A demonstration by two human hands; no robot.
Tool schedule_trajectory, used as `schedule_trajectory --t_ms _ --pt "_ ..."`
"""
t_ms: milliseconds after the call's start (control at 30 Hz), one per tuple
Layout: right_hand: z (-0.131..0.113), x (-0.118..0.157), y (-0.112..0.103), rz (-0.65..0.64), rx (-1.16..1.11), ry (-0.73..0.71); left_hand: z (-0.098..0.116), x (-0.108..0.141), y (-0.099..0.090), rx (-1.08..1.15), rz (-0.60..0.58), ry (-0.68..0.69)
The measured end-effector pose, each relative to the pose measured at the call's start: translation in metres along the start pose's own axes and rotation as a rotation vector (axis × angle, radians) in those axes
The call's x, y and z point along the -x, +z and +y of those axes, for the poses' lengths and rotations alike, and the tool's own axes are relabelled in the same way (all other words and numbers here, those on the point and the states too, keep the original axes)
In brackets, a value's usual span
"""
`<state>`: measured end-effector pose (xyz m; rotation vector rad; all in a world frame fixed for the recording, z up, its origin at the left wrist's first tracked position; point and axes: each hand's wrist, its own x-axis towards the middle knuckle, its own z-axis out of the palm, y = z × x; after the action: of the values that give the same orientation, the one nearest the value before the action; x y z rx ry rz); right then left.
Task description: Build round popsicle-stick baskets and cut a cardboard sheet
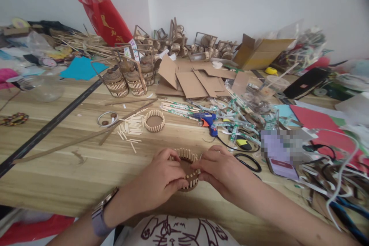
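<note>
shirt (180, 233) nearest; left hand (165, 173), right hand (220, 167), half-curled, hold stick ring (186, 165)

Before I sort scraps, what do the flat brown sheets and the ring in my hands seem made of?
The flat sheets: matte cardboard, judging by plain tan faces and cut edges. The ring: dull, pale sticks, likely wood or bamboo, around a matte brown base, perhaps cardboard.

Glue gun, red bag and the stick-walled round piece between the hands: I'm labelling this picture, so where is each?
Glue gun (213, 129), head view: its blue handle.
Red bag (99, 11), head view: its front.
Stick-walled round piece (186, 166), head view: its brown floor.
</note>
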<state>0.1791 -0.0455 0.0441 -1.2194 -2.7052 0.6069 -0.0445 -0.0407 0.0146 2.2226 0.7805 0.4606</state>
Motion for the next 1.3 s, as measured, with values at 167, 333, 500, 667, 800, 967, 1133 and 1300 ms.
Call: schedule_trajectory --t_ms 167,333,500,667,800,967,1133,1300 --pt "0.000 -0.001 0.002 -0.005 -0.006 -0.003 -0.002 0.001 -0.003 -0.013 -0.008 0.003" --pt "-0.003 -0.002 0.009 0.044 0.029 0.001 0.001 -0.002 -0.004 -0.058 0.002 -0.027" --pt "-0.007 -0.002 0.014 0.064 0.028 0.032 0.006 -0.007 0.006 -0.110 0.067 -0.074" --pt "-0.008 0.003 0.018 0.207 -0.067 0.095 0.004 -0.008 0.006 -0.076 0.108 -0.051" --pt "-0.001 0.009 0.016 0.297 -0.076 0.163 0.003 -0.006 0.001 -0.067 0.070 -0.086" --pt "0.005 0.012 0.008 0.366 0.050 0.093 0.002 -0.002 -0.001 -0.063 0.042 -0.141" --pt "0.001 0.008 0.011 0.297 -0.032 0.007 0.003 -0.001 -0.001 -0.021 0.027 -0.143" --pt "0.001 0.005 0.012 0.247 0.003 -0.038 0.003 0.001 -0.004 0.008 -0.007 -0.095"
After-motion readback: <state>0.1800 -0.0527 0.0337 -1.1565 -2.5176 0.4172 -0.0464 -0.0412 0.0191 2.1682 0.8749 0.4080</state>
